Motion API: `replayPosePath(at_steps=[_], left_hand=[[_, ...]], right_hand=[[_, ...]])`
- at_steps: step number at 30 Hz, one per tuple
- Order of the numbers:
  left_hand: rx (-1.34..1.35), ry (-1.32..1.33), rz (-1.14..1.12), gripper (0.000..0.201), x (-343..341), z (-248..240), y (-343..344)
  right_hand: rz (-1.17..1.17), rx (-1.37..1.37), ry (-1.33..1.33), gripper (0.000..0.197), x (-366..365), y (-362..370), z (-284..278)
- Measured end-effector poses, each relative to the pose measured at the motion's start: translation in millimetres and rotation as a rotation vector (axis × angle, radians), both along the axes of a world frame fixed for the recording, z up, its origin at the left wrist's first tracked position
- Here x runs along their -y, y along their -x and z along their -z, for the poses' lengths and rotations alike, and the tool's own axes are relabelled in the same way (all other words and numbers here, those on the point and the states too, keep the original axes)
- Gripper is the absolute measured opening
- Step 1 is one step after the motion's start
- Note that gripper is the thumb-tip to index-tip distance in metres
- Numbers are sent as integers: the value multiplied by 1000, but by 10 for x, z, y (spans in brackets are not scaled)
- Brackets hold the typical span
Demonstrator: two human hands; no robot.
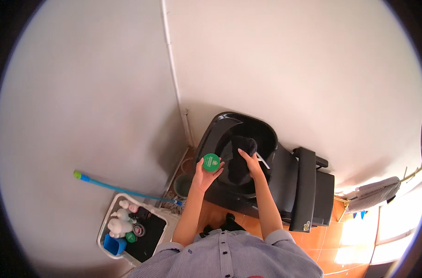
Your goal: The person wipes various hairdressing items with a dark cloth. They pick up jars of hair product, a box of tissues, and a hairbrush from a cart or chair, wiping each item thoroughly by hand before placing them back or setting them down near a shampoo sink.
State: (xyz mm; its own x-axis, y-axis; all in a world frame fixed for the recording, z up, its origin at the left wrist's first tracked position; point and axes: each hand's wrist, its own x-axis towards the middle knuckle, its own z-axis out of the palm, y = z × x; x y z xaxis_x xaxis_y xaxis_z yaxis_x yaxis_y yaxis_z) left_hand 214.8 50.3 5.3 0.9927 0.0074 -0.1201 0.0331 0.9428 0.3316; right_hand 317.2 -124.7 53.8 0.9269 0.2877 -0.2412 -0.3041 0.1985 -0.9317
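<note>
My left hand (203, 177) grips a round green tub (211, 162) over the near left rim of a black shampoo basin (225, 116). A pale emblem shows on the tub's flat top. In my right hand (251, 164) is a dark, soft-looking black cloth (239, 169), bunched over the basin's bowl with part of it hanging down. The thumb lies across the cloth; the other fingers are mostly hidden. Beside the right hand a slim white bar (263, 160) sticks out, its kind unclear.
A black salon chair (303, 190) joins the basin on the right. At lower left a white trolley (110, 206) carries bottles, a blue container (114, 244) and a green-lidded jar (130, 237). Next to it leans a blue mop handle (123, 187). Walls meet behind, with a white pipe (172, 69).
</note>
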Motion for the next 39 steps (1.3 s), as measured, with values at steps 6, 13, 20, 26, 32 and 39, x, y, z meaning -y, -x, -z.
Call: replayPosePath(at_steps=[6, 13, 20, 26, 32, 39], left_hand=[[96, 124, 129, 47, 532, -224, -592], [188, 189, 194, 40, 842, -339, -1208], [194, 171, 307, 38, 1239, -431, -1482], [225, 175, 232, 41, 1201, -431, -1673], [221, 227, 304, 40, 1150, -332, -1735], [238, 87, 256, 41, 890, -303, -1971]], right_hand=[[0, 834, 729, 53, 402, -198, -551], [-197, 1266, 965, 59, 624, -113, -844], [8, 1199, 1044, 60, 878, -545, -959], [-183, 1364, 1017, 61, 904, -522, -872], [-87, 1237, 1165, 64, 1015, -841, -848], [-171, 1335, 1050, 66, 666, -713, -748]])
